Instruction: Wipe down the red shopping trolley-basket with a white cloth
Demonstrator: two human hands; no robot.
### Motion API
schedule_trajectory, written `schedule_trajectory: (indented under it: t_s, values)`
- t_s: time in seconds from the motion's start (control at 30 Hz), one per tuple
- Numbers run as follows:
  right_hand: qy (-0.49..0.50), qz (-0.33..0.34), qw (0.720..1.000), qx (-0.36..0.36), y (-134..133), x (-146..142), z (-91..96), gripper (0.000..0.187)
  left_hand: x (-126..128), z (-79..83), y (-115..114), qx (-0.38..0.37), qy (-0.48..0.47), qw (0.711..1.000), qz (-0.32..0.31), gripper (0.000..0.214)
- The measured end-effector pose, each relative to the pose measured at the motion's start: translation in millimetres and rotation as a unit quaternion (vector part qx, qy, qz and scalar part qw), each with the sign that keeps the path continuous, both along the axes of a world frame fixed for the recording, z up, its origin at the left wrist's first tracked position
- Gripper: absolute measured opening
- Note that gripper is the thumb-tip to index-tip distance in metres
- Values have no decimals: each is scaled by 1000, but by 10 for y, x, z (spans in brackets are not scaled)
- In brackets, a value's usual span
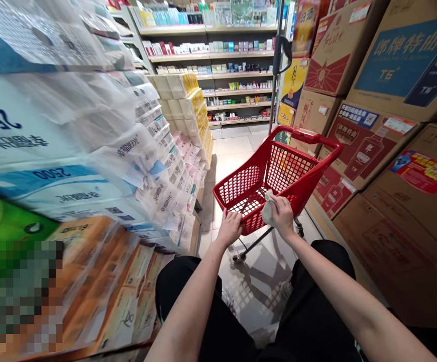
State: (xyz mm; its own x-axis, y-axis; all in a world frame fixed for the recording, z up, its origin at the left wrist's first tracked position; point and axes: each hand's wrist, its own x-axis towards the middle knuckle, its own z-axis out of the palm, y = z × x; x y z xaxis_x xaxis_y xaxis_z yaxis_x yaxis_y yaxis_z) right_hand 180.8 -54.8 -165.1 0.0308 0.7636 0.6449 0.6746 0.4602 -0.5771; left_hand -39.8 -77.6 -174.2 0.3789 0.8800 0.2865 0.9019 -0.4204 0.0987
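Observation:
A red plastic shopping cart [254, 221] stands in front of my knees, its handle at the far side. My left hand [232, 227] is on the near left corner of the basket, fingers curled over the rim. Pinched in my right hand [283, 213] is a bunched, pale cloth [268, 212], held against the near side rim of the basket. The cloth hangs partly below my fingers. Through the mesh, no goods show in the basket.
Stacked packs of tissue paper [90, 146] line the left side, with orange packs [101, 271] lower down. Cardboard cartons [384, 146] rise along the right. Stocked shelves [211, 55] stand across the back. Tiled floor [233, 148] runs between the stacks.

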Motion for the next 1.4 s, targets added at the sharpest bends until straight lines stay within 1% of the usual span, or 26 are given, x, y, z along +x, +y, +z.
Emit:
schedule_trajectory:
  t_s: [0.07,0.13,0.17,0.2,0.23,0.27,0.33,0.43,0.5,0.57,0.6,0.67,0.8,0.87,0.9,0.97,1.03,1.1,1.13,1.17,1.23,1.3,1.33,1.4]
  values:
    - [-76,64,995,18,49,-67,57,39,22,-3,-18,3,0,1000,0,10]
    - [-165,147,975,20,117,-98,37,42,41,-3,-44,4,2,1000,0,10]
    - [-199,177,964,20,163,-73,12,43,46,-2,-57,4,3,1000,-1,10]
    - [-222,192,956,21,221,-12,-12,43,48,-1,-68,3,4,1000,-1,10]
    - [-234,189,953,19,293,88,-28,44,47,0,-78,1,5,1000,-1,9]
    - [-241,175,955,15,380,224,-33,44,46,0,-86,0,4,1000,-1,8]
    - [-234,102,967,3,594,570,0,43,46,-6,-99,1,3,1000,-2,6]
    - [-239,10,971,-16,948,1091,115,44,73,-31,-120,7,7,1000,-2,6]
    - [-232,-34,972,-23,1116,1285,174,41,110,-56,-135,12,13,1000,3,8]
    - [-220,-48,974,-32,1160,1285,177,38,151,-81,-148,19,18,1000,11,10]
    - [-211,-44,976,-36,1124,1211,153,37,170,-91,-152,22,22,999,14,10]
    - [-187,-21,981,-37,942,944,63,36,197,-100,-152,28,29,999,19,11]
    - [-122,48,991,-5,363,239,-153,38,209,-83,-142,31,37,999,24,12]
    - [-101,81,992,3,138,-7,-202,39,203,-70,-141,29,37,998,28,12]
    - [-97,97,991,7,71,-74,-204,39,200,-65,-142,29,38,998,29,13]
    - [-109,139,984,12,39,-91,-172,38,194,-58,-148,29,38,998,29,14]
    - [-142,187,972,13,113,8,-119,37,192,-54,-154,29,38,999,27,15]
    - [-166,209,964,14,225,158,-82,36,194,-49,-153,27,37,999,25,16]
    - [-164,199,966,18,272,235,-80,36,196,-46,-149,25,38,999,25,17]
    - [-150,176,972,25,303,308,-91,36,197,-43,-142,23,40,999,25,17]
    - [-102,107,988,38,304,436,-153,38,199,-36,-119,23,43,998,26,16]
    - [-61,42,997,35,221,522,-256,40,198,-28,-88,24,45,998,30,16]
    - [-54,23,998,26,157,542,-314,40,197,-25,-72,23,44,998,32,16]
    - [-62,21,998,4,14,521,-428,40,201,-19,-46,21,42,998,36,15]
